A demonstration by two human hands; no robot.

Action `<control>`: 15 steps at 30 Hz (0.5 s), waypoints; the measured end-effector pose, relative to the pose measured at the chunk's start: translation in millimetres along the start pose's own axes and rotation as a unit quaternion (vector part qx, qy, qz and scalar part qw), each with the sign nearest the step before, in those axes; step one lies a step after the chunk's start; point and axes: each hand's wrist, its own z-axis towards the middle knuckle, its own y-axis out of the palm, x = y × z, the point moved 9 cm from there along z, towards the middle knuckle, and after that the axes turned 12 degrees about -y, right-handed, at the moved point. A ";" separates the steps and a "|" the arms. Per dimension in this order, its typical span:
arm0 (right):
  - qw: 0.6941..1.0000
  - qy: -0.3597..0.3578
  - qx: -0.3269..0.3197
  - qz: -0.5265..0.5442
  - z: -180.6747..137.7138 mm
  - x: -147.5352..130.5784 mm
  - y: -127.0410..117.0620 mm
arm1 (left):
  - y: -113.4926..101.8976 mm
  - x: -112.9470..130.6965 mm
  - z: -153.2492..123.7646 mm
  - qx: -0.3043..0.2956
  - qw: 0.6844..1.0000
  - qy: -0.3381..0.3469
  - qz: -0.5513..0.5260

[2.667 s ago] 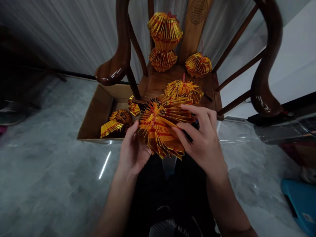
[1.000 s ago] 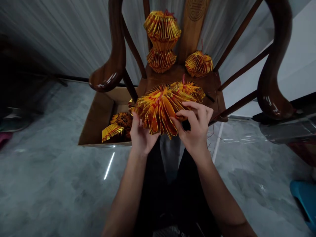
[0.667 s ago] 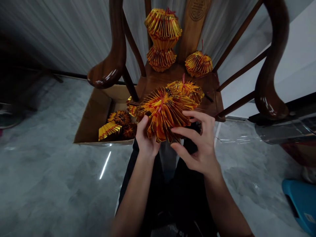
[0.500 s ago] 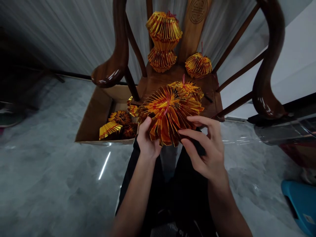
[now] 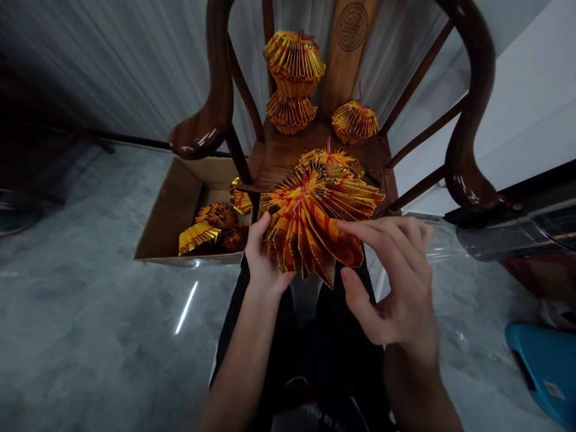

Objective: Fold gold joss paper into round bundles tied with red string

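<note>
The left hand [image 5: 265, 258] holds a round folded paper fan [image 5: 312, 228], gold with red lines, up in the air just in front of the chair. Its grip is pinching the left side of the fan, with the thumb in front and the fingers hidden behind the paper. The right hand [image 5: 396, 282] has its grip spread wide: the fingers [image 5: 382, 231] lie on the right side of the fan, and the thumb hangs lower, apart from the paper. Just behind the fan, another gold paper fan [image 5: 330, 162] lies on the seat of a dark wooden armchair [image 5: 274, 165]. Farther back on the seat, two folded gold paper balls [image 5: 294, 81] sit one on top of the other, with a smaller one [image 5: 354, 122] beside them — all near the chair's carved back board [image 5: 346, 48]. On the gray floor [image 5: 90, 300] to the left, a cardboard box [image 5: 171, 216] holds more gold paper pieces [image 5: 198, 237].
</note>
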 end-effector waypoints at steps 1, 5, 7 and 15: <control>1.000 0.000 -0.015 -0.007 1.5 -1.4 0.2 | -0.2 -1.4 1.0 -0.003 1.000 -0.009 -0.002; 0.998 0.000 -0.038 -0.054 5.2 -1.7 1.9 | 0.4 -5.4 3.3 -0.014 0.999 -0.033 -0.010; 0.997 0.005 -0.026 -0.073 5.7 0.9 3.0 | 0.4 -5.4 3.7 -0.013 0.999 -0.031 -0.012; 0.995 0.012 0.045 -0.092 1.1 13.6 3.7 | -1.2 -11.2 8.3 -0.018 0.999 -0.037 0.011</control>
